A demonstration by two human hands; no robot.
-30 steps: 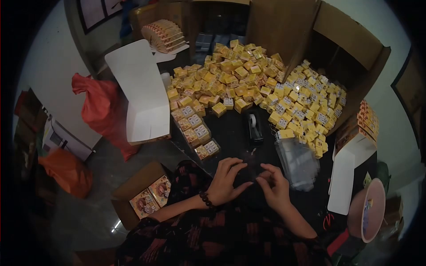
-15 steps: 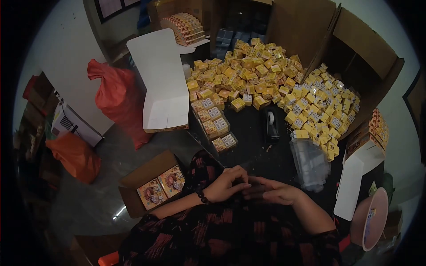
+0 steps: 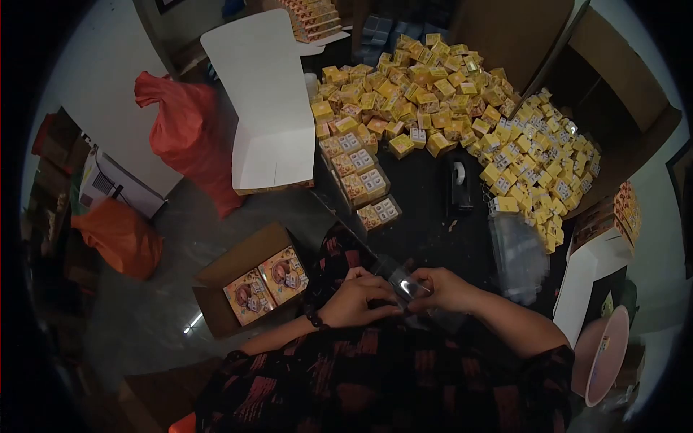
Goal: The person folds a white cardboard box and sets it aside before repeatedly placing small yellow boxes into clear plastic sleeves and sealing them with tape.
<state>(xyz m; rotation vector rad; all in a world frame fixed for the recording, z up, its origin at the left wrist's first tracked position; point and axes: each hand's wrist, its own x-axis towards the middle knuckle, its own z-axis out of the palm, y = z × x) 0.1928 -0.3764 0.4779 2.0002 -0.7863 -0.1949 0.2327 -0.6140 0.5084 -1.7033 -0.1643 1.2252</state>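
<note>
Near the table's front edge, my left hand (image 3: 359,301) and my right hand (image 3: 442,290) hold a clear plastic piece (image 3: 401,278) between them, its surface catching the light. The fingers of both hands are closed on it. Beyond them, small yellow boxes (image 3: 422,90) lie in a large heap, with smaller yellow and white pieces (image 3: 538,155) heaped on the right. Packed blocks of small boxes (image 3: 354,173) stand in a row left of a black tape dispenser (image 3: 459,185). A stack of clear plastic (image 3: 517,252) lies to the right of my right hand.
An open white display box (image 3: 271,155) stands at the table's left. Below it, a cardboard carton (image 3: 245,256) holds two printed boxes. Red (image 3: 189,141) and orange (image 3: 119,238) sacks are on the left. A pink basin (image 3: 605,357) and another white display box (image 3: 588,270) are at right.
The clear plastic piece now shows between my hands, which were near each other with no visible object before. The camera view has shifted, so the heaps appear higher and further right.
</note>
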